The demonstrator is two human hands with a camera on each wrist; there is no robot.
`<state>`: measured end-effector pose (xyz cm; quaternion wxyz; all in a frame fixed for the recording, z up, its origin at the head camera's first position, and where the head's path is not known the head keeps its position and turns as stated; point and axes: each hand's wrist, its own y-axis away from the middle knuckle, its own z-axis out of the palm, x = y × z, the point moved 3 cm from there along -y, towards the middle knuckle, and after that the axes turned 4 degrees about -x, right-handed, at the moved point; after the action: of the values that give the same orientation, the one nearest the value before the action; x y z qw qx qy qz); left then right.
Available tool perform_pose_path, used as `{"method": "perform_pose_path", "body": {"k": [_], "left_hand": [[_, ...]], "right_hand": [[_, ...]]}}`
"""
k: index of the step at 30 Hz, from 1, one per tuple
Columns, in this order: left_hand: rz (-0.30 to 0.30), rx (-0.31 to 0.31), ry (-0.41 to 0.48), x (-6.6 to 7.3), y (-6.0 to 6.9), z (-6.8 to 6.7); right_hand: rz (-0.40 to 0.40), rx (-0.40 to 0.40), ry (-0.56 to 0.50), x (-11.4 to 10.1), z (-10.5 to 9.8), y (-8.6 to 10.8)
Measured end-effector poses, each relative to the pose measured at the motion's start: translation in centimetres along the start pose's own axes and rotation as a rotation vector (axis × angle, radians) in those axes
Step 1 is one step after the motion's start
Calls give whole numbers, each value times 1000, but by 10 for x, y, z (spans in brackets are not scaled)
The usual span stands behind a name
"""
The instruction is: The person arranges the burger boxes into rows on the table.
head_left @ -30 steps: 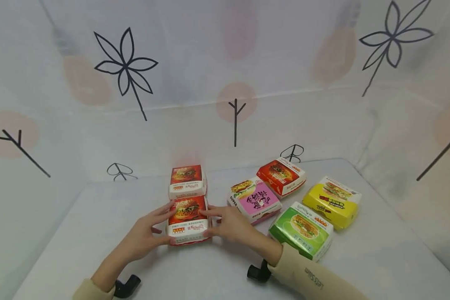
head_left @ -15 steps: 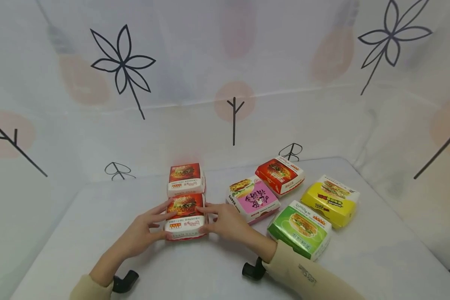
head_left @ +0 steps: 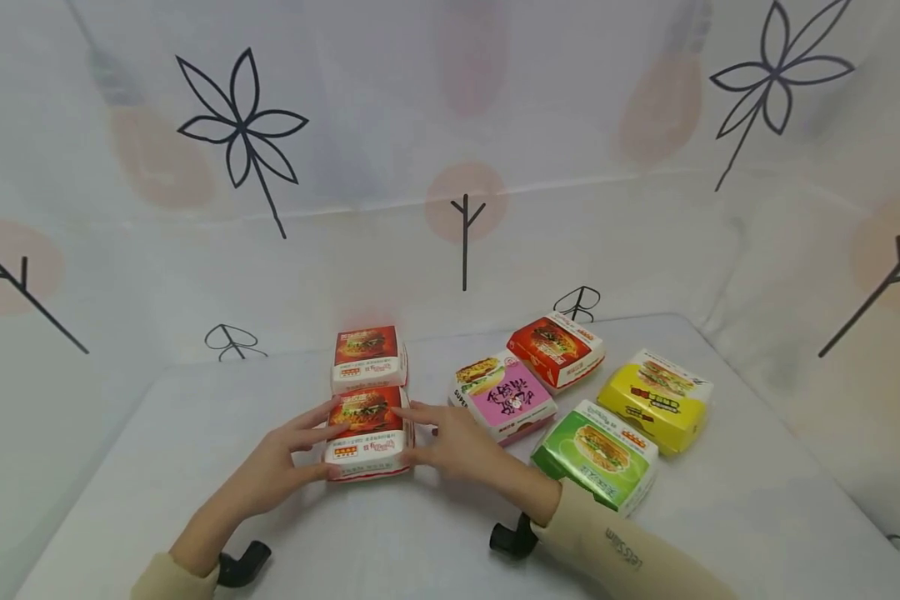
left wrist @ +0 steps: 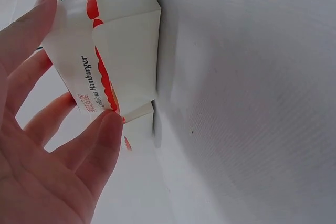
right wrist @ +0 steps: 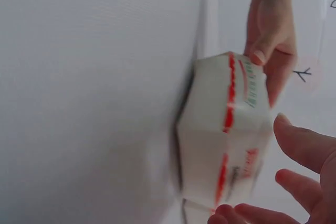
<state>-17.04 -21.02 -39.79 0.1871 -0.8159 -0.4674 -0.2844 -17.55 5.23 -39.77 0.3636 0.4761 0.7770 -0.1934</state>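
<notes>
A red and white hamburger box [head_left: 370, 433] rests on the table between my two hands, directly in front of a matching red and white box [head_left: 368, 357]. My left hand [head_left: 277, 467] holds its left side, fingertips along the top edge and side, thumb near the front corner. On the other side, my right hand [head_left: 457, 446] has its fingers spread beside the box. In the right wrist view the right thumb [right wrist: 302, 142] stands slightly apart from the hamburger box [right wrist: 205, 124], while the lower fingertips are close to it. Whether those fingertips touch is unclear.
Right of the hands lie a pink box [head_left: 504, 398], a red box [head_left: 557, 350], a yellow box [head_left: 656, 402] and a green box [head_left: 598, 458]. White patterned cloth [head_left: 360, 250] hangs behind the table's back edge.
The front hamburger box has shifted slightly back and left toward the matching box, with both hands following. My right thumb has eased off its front corner. The other boxes keep their places.
</notes>
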Motion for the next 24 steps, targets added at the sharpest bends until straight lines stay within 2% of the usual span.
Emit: {"method": "perform_pose_path", "body": {"k": [6,13,18,24], "left_hand": [[11,5,-21,0,0,-2],[-4,4,-20,-3,2,-3],[-10,14,-10,-4,3,-2],[29,31,-30,-3,4,-1]], "right_hand": [[-15,28,21,-7,-28,13],[68,95,70,-7,-78,33],[54,109,134,2,-118,39],[80,93,121,24,-155,40]]}}
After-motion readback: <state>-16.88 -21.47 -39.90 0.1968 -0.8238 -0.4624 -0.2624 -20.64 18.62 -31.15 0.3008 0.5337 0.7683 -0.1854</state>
